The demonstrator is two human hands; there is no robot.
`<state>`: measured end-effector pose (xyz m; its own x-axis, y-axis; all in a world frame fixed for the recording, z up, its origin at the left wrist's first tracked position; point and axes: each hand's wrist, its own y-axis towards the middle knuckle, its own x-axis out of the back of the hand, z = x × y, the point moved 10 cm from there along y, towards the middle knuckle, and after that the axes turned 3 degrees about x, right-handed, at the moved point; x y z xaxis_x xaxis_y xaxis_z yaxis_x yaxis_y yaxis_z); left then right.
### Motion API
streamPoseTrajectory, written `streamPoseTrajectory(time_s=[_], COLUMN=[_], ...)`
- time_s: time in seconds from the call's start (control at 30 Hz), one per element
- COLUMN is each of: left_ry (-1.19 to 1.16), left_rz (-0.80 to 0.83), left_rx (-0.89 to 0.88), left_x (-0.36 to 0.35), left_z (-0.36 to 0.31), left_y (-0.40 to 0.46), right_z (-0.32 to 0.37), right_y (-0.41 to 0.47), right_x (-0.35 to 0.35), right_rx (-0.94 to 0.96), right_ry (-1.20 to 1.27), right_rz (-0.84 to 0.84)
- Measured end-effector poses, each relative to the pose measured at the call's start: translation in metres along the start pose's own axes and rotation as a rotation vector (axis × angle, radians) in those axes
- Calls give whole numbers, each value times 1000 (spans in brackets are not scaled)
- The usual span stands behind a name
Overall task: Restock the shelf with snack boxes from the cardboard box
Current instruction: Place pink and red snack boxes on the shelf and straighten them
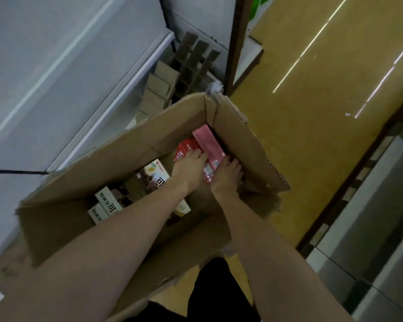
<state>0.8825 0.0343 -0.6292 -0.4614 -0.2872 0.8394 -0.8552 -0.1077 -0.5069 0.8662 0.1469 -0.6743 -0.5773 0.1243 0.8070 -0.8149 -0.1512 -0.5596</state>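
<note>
Head view looked down into an open cardboard box (63, 212) on the floor, with the pale empty shelf (63, 73) running along its left side. Toward the left of the box lay white snack boxes (106, 202) with dark lettering, and next to them a cream one with a picture on its face (157, 174). Further right, the left hand (190, 167) reached in, fingers curled onto the left edge of a pink box (209, 145) and partly lying over a red pack (184, 148) beside it. The pink box leaned upright in the far right corner of the carton. The right hand (227, 175) gripped its right edge, fingers curled round the lower end, so the two hands clasped it from both sides. To the far right ran the tan floor (312, 101) and a metal-fronted unit (370, 228).

The pink box looked like thin printed card: probably light and stiff enough to lift by its long edges, but likely to dent if squeezed hard on its broad faces. Its glossy skin might slip, so a hold low on both narrow sides seemed the safest place.
</note>
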Motion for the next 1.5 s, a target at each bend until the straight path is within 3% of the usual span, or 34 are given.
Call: streamPoseTrajectory(time_s=[0.23,0.37,0.57,0.87,1.07,1.5], left_ry=[-78,-133,-34,304,361,372], left_rz=[-29,-24,-43,-238,-258,-338], left_rx=[49,10,-103,-479,-781,-1326], left_x=[-9,12,79,190,221,185], left_z=[22,23,14,-61,-130,-334], left_y=[-19,-37,-68,-163,-256,-551], right_z=[12,18,23,28,-20,-164], right_y=[-4,-28,-86,-234,-358,-714], right_x=[-13,9,72,184,229,219], right_rx=[27,54,41,-15,-216,-620], right_ry=[-26,-54,104,85,180,214], right_rz=[139,103,41,-222,-423,-865])
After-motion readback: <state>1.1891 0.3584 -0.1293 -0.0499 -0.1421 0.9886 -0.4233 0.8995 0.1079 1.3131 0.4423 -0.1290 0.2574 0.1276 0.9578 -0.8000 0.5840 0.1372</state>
